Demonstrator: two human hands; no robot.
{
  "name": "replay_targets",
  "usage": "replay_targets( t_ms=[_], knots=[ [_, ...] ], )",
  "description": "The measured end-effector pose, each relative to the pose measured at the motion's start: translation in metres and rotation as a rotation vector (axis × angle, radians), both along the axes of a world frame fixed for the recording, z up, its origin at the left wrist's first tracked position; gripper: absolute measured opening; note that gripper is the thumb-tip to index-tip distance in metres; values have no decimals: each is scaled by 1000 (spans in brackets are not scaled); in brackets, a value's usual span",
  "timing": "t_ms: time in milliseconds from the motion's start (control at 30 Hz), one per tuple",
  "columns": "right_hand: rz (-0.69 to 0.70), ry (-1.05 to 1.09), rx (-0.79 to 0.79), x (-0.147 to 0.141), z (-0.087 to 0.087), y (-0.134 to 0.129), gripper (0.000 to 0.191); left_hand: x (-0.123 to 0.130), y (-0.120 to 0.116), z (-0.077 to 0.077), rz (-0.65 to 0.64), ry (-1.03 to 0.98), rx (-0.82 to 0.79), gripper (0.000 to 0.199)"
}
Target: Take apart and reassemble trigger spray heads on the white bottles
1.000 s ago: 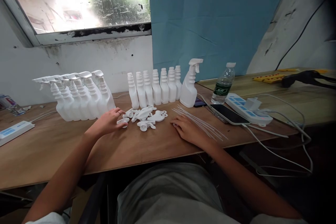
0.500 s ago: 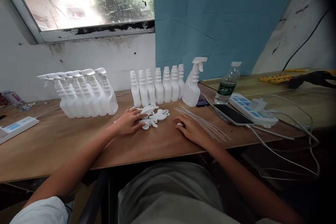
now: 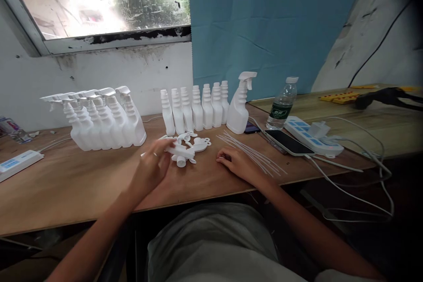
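Observation:
My left hand (image 3: 152, 163) holds a white spray head (image 3: 181, 150) by one end, over a small pile of white plastic parts (image 3: 200, 143). My right hand (image 3: 233, 159) rests on the table with its fingers curled together; what they hold, if anything, is hidden. Thin white tubes (image 3: 253, 152) lie just behind and beside it. Several open white bottles (image 3: 197, 114) stand in a row behind the pile, and a bottle with a spray head on it (image 3: 237, 114) stands at the row's right end.
Several white spray bottles (image 3: 109, 128) stand grouped on the left. A power strip (image 3: 20, 163) lies at the far left. On the right are a water bottle (image 3: 280, 108), a phone (image 3: 291, 142), another power strip (image 3: 302, 134) and looping white cables (image 3: 357, 205).
My left hand has lifted a spray head from the pile and turned, with its wrist raised. The fingers of my right hand have curled; the white piece at its fingertips no longer shows. The view has shifted slightly.

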State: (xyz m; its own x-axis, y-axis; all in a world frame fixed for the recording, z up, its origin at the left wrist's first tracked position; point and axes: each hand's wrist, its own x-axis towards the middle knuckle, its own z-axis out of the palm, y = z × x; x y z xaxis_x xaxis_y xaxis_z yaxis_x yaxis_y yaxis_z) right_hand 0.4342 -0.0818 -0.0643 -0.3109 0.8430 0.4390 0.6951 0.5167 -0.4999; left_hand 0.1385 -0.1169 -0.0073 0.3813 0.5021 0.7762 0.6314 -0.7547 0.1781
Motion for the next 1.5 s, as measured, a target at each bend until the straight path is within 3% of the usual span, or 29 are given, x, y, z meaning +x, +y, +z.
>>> replay_targets(
  t_ms=[67, 167, 267, 367, 467, 600, 867, 1100, 1200, 1333, 1500],
  knots=[
    [7, 38, 4, -1, 0, 0, 13, 11, -16, -11, -86, 91, 127, 32],
    [10, 221, -2, -7, 3, -5, 14, 26, -24, -33, -228, 216, 182, 28],
    [17, 523, -106, -19, 8, -13, 19, 35, -20, -47, -253, 232, 162, 17],
    [86, 684, -104, -34, 12, -23, 20, 37, -19, -49, -253, 250, 156, 11],
    [180, 626, 24, -46, 14, -29, 14, 36, -20, -45, -254, 278, 132, 8],
    [292, 509, 63, -54, 13, -33, 13, 35, -23, -40, -298, 297, 130, 10],
    [247, 607, -46, -52, 13, -36, 15, 36, -26, -42, -315, 277, 52, 12],
    [379, 333, 66, -50, 15, -38, 16, 34, -26, -45, -327, 323, 105, 12],
    [413, 326, 115, -49, 15, -40, 14, 33, -29, -42, -353, 300, 95, 14],
    [456, 319, 207, -49, 18, -43, 14, 30, -30, -39, -335, 167, 13, 15],
    [464, 222, 172, -49, 17, -44, 14, 29, -28, -38, -231, 71, -244, 34]
  ],
)
